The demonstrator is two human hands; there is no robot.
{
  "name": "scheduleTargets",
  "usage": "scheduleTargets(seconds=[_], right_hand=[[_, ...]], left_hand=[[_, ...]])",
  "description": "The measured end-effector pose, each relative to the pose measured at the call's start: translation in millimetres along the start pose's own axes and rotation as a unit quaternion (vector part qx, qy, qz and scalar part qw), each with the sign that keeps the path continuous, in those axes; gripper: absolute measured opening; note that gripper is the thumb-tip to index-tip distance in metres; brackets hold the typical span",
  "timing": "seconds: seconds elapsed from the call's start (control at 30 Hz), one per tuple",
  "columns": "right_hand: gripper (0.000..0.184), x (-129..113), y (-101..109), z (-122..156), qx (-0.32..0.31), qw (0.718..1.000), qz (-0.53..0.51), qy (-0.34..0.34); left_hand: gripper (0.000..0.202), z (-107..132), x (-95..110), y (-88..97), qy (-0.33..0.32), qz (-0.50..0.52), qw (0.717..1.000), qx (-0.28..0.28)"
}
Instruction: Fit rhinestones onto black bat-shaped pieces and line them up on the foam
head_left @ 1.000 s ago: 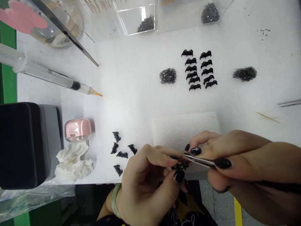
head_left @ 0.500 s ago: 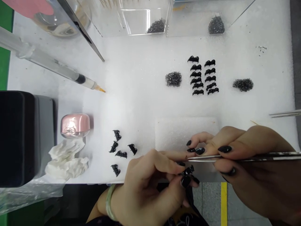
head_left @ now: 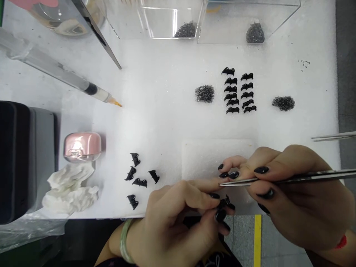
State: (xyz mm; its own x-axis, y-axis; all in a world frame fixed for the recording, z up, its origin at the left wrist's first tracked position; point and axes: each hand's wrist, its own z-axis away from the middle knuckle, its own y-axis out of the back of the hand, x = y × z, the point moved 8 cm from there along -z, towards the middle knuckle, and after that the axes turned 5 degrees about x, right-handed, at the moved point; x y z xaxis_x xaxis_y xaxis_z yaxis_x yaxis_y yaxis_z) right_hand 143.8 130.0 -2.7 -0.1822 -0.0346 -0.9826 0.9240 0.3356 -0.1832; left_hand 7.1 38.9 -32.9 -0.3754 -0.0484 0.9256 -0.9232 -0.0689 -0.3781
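Pinching a glossy black piece (head_left: 227, 202), left fingers (head_left: 191, 193) closed, right fingers (head_left: 275, 172) gripping slender metal tweezers (head_left: 308, 177)

Rounded nails (head_left: 261, 170), painted glossy black, tip the fingers of the left hand (head_left: 172, 220) and right hand (head_left: 300, 193). A smooth, pale green bangle (head_left: 125, 241) with lighter streaks circles the left wrist. Something bright red (head_left: 341, 242), partly hidden, shows at the right wrist. Dark clothing (head_left: 228, 256) carries white curving lines.

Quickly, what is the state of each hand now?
Left hand: closed, pinching a small glossy black piece.
Right hand: closed, holding slim silver-and-black metal tweezers.
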Motion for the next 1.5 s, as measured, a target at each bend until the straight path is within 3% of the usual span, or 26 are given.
scheduleTargets(seconds=[0.33,0.5,0.73,0.97,1.23,1.5], right_hand=[[0.027,9,3,8,0.009,0.999,0.023,-0.038],[0.027,2,0,6,-0.023,1.0,-0.001,0.002],[0.007,4,4,5,0.03,0.995,0.012,-0.089],[0.011,2,2,11,-0.005,0.997,0.008,-0.074],[0.006,1,-4,13,-0.027,0.997,0.028,-0.061],[0.017,0,-5,10,-0.04,0.996,0.074,-0.038]], left_hand=[[0.035,1,2,0.1,0.019,-0.035,0.999,-0.007],[0.036,-2,1,0.1,0.017,-0.041,0.999,-0.006],[0.038,1,3,0.4,0.03,-0.013,0.999,0.004],[0.035,1,-4,4.0,0.127,0.091,0.987,0.046],[0.029,-4,-5,1.3,0.157,0.135,0.976,0.063],[0.026,-6,-3,2.7,0.157,0.137,0.975,0.072]])
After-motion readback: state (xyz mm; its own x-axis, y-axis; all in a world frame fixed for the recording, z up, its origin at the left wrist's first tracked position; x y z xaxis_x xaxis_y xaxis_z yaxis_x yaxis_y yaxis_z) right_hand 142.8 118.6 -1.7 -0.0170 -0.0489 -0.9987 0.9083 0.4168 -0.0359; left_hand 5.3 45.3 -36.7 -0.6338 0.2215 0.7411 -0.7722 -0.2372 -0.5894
